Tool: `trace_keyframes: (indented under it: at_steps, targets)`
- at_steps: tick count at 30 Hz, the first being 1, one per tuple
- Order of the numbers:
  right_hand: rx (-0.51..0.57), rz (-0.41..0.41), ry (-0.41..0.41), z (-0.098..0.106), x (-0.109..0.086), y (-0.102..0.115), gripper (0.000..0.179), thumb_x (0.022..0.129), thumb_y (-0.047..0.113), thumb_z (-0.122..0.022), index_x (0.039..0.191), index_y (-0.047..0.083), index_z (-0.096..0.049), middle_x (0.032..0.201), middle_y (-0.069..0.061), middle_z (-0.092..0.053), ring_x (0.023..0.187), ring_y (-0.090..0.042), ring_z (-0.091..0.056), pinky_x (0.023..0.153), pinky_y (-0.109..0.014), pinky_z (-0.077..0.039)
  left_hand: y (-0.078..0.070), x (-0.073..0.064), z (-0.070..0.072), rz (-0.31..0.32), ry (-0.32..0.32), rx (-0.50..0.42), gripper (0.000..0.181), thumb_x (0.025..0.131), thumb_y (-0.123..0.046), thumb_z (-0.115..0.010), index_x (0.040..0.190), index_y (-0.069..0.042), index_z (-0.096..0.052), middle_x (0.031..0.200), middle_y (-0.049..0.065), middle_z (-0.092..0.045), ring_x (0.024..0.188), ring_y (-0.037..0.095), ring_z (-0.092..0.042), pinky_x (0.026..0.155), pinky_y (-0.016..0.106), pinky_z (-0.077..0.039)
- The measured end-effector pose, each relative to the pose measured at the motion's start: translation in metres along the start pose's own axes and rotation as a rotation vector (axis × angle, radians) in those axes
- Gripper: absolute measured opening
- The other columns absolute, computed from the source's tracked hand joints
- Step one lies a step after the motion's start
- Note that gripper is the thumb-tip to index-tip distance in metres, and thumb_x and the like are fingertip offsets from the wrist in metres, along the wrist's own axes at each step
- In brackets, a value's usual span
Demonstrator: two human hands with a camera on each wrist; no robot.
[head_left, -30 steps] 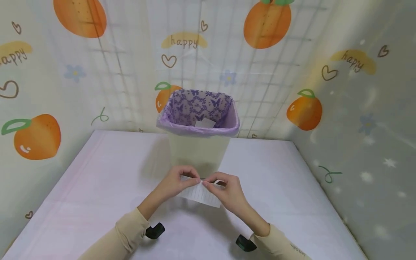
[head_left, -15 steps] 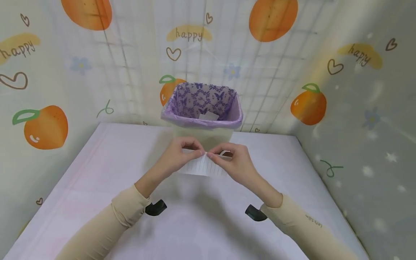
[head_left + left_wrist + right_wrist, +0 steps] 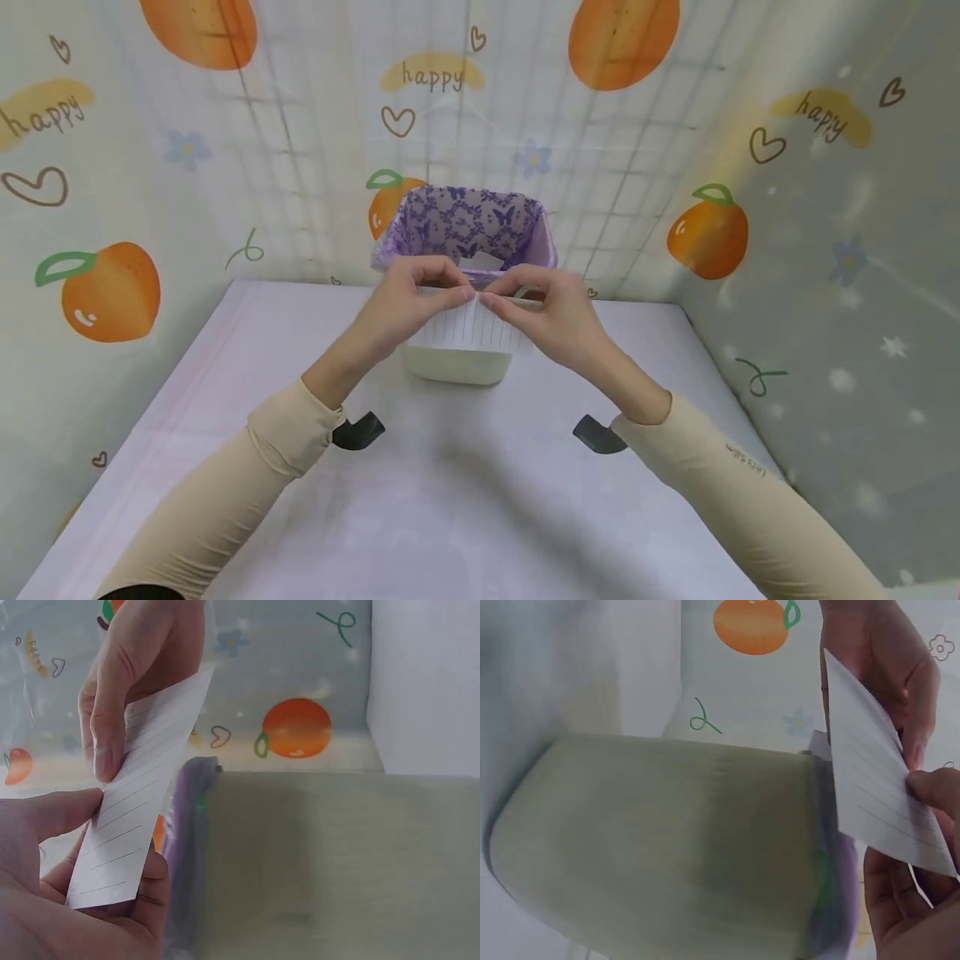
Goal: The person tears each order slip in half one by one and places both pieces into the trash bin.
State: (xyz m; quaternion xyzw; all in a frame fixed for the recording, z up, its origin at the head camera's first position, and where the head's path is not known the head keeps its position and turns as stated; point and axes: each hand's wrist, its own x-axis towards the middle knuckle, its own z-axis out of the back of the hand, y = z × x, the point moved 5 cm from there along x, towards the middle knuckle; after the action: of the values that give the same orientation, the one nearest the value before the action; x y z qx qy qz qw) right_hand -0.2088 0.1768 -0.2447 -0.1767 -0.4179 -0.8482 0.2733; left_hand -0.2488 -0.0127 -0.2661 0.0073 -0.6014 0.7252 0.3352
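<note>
In the head view a lined sheet of white paper [image 3: 465, 329] is held up in front of the bin. My left hand [image 3: 408, 304] pinches its upper edge between thumb and fingers. Just right of that, my right hand [image 3: 562, 321] pinches the same edge, thumb tips close together. The left wrist view shows the sheet [image 3: 139, 817] stretched between both hands, ruled side visible. Behind it stands a pale bin [image 3: 459, 367], lined with a purple butterfly-patterned bag [image 3: 457, 218]. A white paper piece [image 3: 483, 262] lies inside the bag; its lower part is hidden.
The bin stands on a white-covered table [image 3: 420, 500] towards the back edge. A printed curtain [image 3: 307, 150] with oranges hangs behind and at the sides. Black wrist devices [image 3: 358, 432] stick out inward from both cuffs.
Both hands have moved forward and up with the sheet, from in front of the bin's lower part to just below its rim. Both keep their pinch on it, and the sheet looks whole.
</note>
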Motion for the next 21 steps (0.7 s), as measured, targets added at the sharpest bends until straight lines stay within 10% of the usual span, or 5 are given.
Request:
trace_keyframes:
  at_steps: [21]
  targets:
    - [-0.071, 0.044, -0.087, 0.030, 0.041, 0.015, 0.010, 0.096, 0.019, -0.080, 0.092, 0.009, -0.082, 0.093, -0.002, -0.080, 0.093, -0.009, -0.070, 0.098, -0.038, -0.059, -0.031, 0.041, 0.016, 0.064, -0.045, -0.098, 0.008, 0.098, -0.011, -0.074, 0.097, -0.004, -0.077, 0.095, 0.005, -0.074, 0.092, 0.020, -0.063, 0.073, 0.028, -0.052]
